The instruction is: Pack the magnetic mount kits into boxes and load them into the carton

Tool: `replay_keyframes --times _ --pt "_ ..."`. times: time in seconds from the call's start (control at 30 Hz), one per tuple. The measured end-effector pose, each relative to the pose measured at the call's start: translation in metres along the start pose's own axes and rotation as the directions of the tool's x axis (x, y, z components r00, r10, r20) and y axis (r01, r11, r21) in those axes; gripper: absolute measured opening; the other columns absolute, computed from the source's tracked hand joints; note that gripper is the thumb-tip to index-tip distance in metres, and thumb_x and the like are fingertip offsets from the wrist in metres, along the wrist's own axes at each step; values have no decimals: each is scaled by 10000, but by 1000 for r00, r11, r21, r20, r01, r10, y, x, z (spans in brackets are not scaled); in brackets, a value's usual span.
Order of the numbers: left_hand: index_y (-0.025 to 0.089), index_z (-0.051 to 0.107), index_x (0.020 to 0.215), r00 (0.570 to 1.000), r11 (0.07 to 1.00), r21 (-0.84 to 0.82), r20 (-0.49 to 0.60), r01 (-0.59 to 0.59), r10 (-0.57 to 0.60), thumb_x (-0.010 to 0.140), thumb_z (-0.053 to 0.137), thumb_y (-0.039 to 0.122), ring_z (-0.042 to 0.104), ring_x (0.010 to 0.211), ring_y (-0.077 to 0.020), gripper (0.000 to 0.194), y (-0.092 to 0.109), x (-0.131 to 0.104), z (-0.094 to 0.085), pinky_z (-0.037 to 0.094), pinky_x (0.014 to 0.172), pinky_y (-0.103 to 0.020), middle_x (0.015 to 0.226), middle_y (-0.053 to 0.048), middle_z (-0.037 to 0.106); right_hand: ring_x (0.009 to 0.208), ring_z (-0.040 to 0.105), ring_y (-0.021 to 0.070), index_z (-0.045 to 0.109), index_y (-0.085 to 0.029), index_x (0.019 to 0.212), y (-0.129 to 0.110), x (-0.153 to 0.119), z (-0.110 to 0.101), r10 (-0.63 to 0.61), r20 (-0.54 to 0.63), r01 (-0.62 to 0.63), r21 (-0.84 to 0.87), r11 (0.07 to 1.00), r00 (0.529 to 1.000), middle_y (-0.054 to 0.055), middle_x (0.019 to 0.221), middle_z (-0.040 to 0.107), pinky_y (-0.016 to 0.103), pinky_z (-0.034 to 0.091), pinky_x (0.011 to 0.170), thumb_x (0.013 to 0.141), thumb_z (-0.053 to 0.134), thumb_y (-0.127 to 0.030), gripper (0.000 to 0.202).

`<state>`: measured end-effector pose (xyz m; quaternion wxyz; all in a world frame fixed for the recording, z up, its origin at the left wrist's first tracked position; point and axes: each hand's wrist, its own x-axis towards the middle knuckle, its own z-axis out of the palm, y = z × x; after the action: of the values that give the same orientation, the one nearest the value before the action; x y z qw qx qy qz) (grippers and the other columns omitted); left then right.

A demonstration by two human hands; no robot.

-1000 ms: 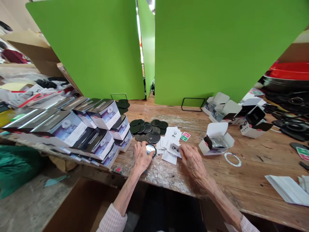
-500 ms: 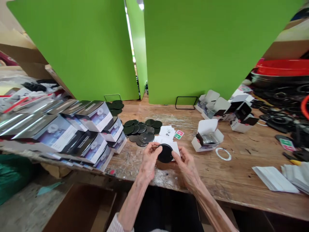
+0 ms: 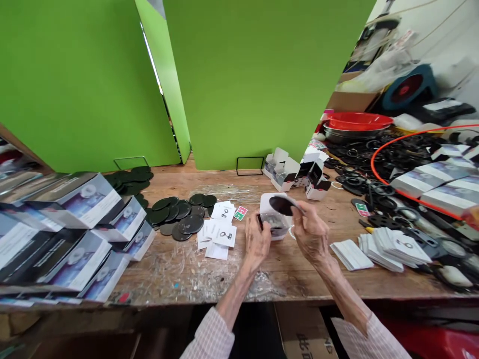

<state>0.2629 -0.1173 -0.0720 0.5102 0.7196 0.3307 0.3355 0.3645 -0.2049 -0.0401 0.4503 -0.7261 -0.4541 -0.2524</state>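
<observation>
A black round disc (image 3: 281,205) is pinched at its edge by my right hand (image 3: 311,232), tilted above a small open white box (image 3: 280,232). The box stands on the wooden table with its flaps up and something grey inside that I cannot make out. My left hand (image 3: 258,242) grips the left side of this box. More black discs (image 3: 191,224) lie in a loose pile to the left. Between the pile and my left hand are white printed leaflets (image 3: 224,235) and a small red and green card (image 3: 240,213).
Stacked packed boxes (image 3: 80,249) fill the left side. Open small boxes (image 3: 285,173) stand at the back right, near a wire stand (image 3: 249,166). On the right are paper stacks (image 3: 402,247), black parts (image 3: 355,182) and a red basin (image 3: 359,120). Green panels (image 3: 254,85) rise behind.
The disc has moved right, from between both hands to over the open box, now in my right hand only. My left hand has moved onto the box. The view has turned right.
</observation>
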Motion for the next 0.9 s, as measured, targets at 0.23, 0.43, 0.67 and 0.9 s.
replay_keyframes --times 0.23,0.43,0.67,0.9 --pt "144 615 1050 988 991 -107 137 82 -67 818 432 148 599 907 -181 296 -5 -21 -33 473 817 -297 996 -63 669 844 536 201 569 -191 965 -4 -2 -6 -393 434 443 -15 897 811 59 889 636 392 344 872 945 330 -106 254" --pt "152 619 1078 984 975 -170 133 143 -122 780 476 122 635 894 -178 332 0 -21 -32 490 831 -298 1015 -58 695 895 525 216 530 -164 1149 -8 -14 -1 -362 467 458 -109 882 807 78 929 646 385 318 875 941 342 -89 290" --pt "153 642 1047 985 969 -210 140 126 -98 783 506 131 632 977 -193 298 -6 -21 -31 495 876 -315 1099 -76 682 969 518 268 605 -174 1056 -13 -17 0 -330 505 472 -183 862 798 102 1006 633 441 314 877 955 405 -196 225" --pt "173 543 1204 991 965 -255 132 63 -30 843 567 311 611 1096 -208 387 -16 -26 -27 477 973 -362 1211 -113 627 1012 558 256 619 -158 1053 -31 -23 -10 -318 558 471 -152 869 767 119 1029 648 525 245 1025 1004 340 -307 320"
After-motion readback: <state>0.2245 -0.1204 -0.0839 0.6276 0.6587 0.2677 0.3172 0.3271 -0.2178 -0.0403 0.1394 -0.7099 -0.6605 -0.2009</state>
